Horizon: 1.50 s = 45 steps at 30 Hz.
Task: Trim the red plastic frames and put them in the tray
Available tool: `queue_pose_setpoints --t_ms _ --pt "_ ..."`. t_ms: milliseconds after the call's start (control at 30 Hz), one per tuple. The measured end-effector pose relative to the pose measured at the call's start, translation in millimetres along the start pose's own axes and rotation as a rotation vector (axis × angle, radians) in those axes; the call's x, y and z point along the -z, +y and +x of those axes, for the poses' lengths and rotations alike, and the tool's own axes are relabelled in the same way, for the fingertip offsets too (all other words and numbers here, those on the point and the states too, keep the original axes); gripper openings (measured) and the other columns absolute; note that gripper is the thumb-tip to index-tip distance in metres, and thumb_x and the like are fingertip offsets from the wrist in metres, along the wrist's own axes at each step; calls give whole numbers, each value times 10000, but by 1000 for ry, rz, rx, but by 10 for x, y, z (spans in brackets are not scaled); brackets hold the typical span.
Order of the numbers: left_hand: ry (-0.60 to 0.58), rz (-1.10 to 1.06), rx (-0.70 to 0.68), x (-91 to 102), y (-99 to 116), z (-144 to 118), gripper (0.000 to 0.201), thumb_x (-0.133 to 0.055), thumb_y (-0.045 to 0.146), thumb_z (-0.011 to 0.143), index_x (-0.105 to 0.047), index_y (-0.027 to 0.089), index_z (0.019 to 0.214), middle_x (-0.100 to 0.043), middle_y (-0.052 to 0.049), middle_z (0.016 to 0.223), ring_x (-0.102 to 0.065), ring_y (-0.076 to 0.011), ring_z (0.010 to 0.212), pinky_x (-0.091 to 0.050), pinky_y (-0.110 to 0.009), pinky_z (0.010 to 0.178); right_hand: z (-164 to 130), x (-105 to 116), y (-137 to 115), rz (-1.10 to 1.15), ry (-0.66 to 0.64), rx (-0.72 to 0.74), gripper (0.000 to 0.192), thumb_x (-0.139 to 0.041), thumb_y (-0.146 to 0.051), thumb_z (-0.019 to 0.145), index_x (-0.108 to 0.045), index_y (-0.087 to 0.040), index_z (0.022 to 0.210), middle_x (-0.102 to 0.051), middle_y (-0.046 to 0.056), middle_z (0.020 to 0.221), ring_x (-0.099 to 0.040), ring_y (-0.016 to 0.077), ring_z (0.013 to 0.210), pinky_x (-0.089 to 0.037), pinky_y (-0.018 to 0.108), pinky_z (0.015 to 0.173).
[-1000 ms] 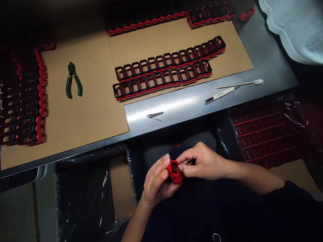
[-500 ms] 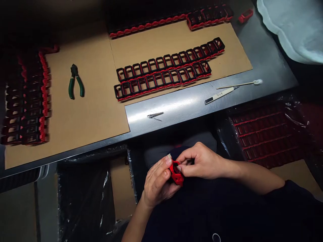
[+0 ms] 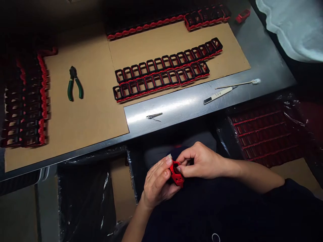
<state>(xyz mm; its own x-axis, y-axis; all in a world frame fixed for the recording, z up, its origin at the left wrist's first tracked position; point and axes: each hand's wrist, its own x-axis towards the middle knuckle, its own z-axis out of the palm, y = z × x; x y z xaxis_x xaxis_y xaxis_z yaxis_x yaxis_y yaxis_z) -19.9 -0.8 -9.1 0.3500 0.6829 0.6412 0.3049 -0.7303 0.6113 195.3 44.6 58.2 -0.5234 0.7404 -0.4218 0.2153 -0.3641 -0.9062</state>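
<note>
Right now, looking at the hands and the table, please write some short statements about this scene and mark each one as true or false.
1. Both hands hold one small red plastic frame part below the table edge. True: the left hand and the right hand both grip it.
2. The green-handled pliers lie on the bare metal table. False: they lie on the brown cardboard sheet.
3. Two rows of black and red frames lie side by side on the cardboard. True.
4. The white cotton swab rests inside the right hand. False: it lies on the metal table, beside a white flat tool.
</note>
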Motion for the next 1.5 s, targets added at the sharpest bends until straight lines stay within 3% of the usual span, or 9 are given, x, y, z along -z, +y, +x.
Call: queue_pose_setpoints --t_ms 133,300,467,667,767,867,1067,1300,1500 --pt "46 -52 100 -29 15 -9 916 -894 256 697 -425 192 1481 -658 -162 1364 -701 -303 1171 -655 -443 907 -7 79 35 92 -117 -32 273 -646 -222 774 -797 -134 984 -744 7 736 -650 121 618 -474 194 587" --pt "65 -61 163 -54 15 13 884 -900 317 687 -457 262 1449 -689 -127 1321 -729 -289 1117 -664 -426 869 31 52 59 158 -26 -113 199 -683 -244 745 -765 -125 882 -687 -8 680 -566 90 570 -409 187 545" --pt "93 -141 187 -78 -6 17 859 -897 353 697 -474 240 1436 -691 -145 1292 -724 -295 1125 -656 -450 879 82 9 74 239 -28 -151 166 -724 -244 723 -728 -122 836 -646 -28 632 -520 73 537 -381 192 536" --pt "239 -501 360 -236 2 -22 690 -801 411 811 -481 255 1402 -635 -129 1345 -674 -294 1217 -596 -477 995 141 -7 197 596 -226 -217 394 -829 -350 714 -668 -125 996 -708 1 735 -682 124 658 -533 225 646" --pt "240 -649 472 -294 16 -34 657 -791 473 810 -489 270 1357 -622 -144 1369 -660 -316 1238 -588 -491 998 153 -38 283 686 -303 -277 490 -874 -421 702 -648 -125 1020 -735 27 783 -731 151 693 -579 227 639" --pt "203 -681 541 -304 17 -48 637 -788 482 807 -487 276 1330 -616 -149 1371 -631 -337 1275 -555 -530 1033 150 -56 322 694 -283 -285 507 -888 -464 705 -648 -117 987 -739 32 780 -736 144 694 -592 212 640" --pt "122 -671 534 -291 -24 -91 827 -745 452 849 -309 289 1533 -592 -151 1387 -598 -306 1317 -526 -483 1080 139 -60 302 642 -219 -287 497 -891 -476 717 -646 -114 953 -728 17 748 -694 100 652 -580 190 632" --pt "115 -789 620 -302 -18 -68 777 -779 411 824 -389 300 1487 -576 -121 1416 -554 -305 1358 -476 -485 1129 156 -88 327 590 -113 -249 476 -908 -484 690 -652 -128 873 -706 6 734 -648 94 617 -552 203 613" --pt "129 -668 580 -321 -27 -95 811 -792 299 816 -359 308 1501 -560 -112 1421 -571 -267 1333 -491 -443 1113 159 -39 438 615 -135 -199 468 -829 -516 787 -699 -131 1019 -733 50 855 -701 143 757 -585 229 653"
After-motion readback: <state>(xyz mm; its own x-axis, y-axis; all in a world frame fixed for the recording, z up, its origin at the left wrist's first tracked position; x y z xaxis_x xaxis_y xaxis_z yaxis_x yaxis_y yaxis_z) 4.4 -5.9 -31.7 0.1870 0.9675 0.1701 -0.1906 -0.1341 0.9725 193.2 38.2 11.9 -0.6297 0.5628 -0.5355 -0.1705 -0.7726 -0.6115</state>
